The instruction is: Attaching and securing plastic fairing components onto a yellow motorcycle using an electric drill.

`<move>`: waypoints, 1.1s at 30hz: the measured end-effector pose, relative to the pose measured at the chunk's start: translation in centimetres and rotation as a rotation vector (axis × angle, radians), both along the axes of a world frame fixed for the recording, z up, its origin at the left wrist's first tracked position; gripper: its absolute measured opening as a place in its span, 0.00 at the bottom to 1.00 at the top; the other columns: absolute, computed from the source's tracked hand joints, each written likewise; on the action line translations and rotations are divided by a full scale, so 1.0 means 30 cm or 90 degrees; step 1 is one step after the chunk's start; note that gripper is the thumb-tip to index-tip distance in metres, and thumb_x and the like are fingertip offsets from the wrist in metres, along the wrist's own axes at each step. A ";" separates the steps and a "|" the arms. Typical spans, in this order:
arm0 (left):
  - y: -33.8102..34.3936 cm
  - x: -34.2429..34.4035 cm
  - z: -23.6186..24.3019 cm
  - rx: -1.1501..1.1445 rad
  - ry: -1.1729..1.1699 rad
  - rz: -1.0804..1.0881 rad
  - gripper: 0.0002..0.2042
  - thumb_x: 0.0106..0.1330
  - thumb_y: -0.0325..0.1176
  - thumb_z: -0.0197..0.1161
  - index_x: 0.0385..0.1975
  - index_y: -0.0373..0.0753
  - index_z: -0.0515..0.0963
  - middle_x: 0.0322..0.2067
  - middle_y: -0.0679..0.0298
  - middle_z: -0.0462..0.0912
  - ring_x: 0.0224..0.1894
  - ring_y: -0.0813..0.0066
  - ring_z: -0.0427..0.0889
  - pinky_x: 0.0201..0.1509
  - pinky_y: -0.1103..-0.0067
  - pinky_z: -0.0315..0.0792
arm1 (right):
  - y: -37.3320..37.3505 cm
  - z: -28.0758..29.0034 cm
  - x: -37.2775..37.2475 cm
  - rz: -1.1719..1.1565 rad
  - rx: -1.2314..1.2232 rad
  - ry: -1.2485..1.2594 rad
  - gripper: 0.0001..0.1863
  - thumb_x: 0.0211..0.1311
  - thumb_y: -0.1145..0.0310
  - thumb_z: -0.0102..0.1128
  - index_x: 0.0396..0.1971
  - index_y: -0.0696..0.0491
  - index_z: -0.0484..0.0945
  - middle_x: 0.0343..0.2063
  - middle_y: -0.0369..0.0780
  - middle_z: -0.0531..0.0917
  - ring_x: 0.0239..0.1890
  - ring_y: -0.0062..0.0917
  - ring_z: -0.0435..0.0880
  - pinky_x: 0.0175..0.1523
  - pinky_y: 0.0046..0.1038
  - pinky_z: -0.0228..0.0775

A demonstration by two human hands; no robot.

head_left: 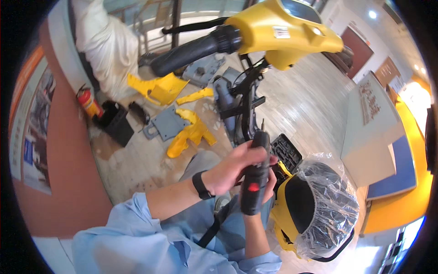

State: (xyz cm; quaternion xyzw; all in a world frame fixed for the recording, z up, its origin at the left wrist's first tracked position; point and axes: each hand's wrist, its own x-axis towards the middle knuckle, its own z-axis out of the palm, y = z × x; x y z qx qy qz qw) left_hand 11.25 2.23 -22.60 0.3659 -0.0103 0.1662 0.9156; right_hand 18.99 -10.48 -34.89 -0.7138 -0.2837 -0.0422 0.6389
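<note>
Matt plastic screwdriver [256, 177]; glossy plastic handlebar cover [262, 28].

Ambient illumination is bright. A ceiling lamp [372, 14] shines far above and right of the right hand [270, 182]; overexposed glare lies below the lamp. Clear plastic wrap [337, 205], right of that hand, returns sharp highlights. The left hand [228, 173] exhibits slight motion blur. Fisheye distortion curves edges toward a black rim surrounding both hands.
</note>
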 end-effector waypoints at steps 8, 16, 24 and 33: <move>-0.128 -0.286 -0.038 0.293 0.077 0.223 0.07 0.61 0.30 0.70 0.32 0.37 0.77 0.28 0.69 0.79 0.32 0.81 0.77 0.37 0.80 0.72 | -0.117 0.252 -0.143 0.240 -0.365 -0.417 0.34 0.43 0.82 0.67 0.55 0.56 0.67 0.51 0.47 0.77 0.55 0.50 0.72 0.62 0.46 0.64; -0.199 -0.401 -0.095 0.491 0.143 0.206 0.14 0.55 0.33 0.71 0.38 0.36 0.77 0.30 0.59 0.82 0.32 0.70 0.81 0.37 0.74 0.74 | -0.127 0.509 -0.213 0.484 -0.275 -0.116 0.30 0.48 0.55 0.71 0.45 0.60 0.75 0.27 0.40 0.79 0.26 0.23 0.77 0.33 0.25 0.70; -0.206 -0.456 -0.147 0.635 0.026 0.221 0.16 0.48 0.38 0.70 0.34 0.38 0.75 0.29 0.54 0.80 0.35 0.47 0.80 0.36 0.63 0.73 | -0.124 0.419 -0.249 0.490 -0.083 -0.258 0.26 0.33 0.57 0.86 0.19 0.55 0.73 0.14 0.38 0.72 0.14 0.26 0.73 0.20 0.24 0.62; -0.216 -0.451 -0.174 0.651 0.001 0.152 0.19 0.47 0.43 0.72 0.29 0.38 0.74 0.26 0.55 0.78 0.32 0.46 0.78 0.34 0.63 0.71 | -0.085 0.443 -0.220 0.672 -0.024 -0.289 0.23 0.36 0.60 0.84 0.22 0.55 0.76 0.11 0.35 0.71 0.11 0.26 0.71 0.18 0.24 0.59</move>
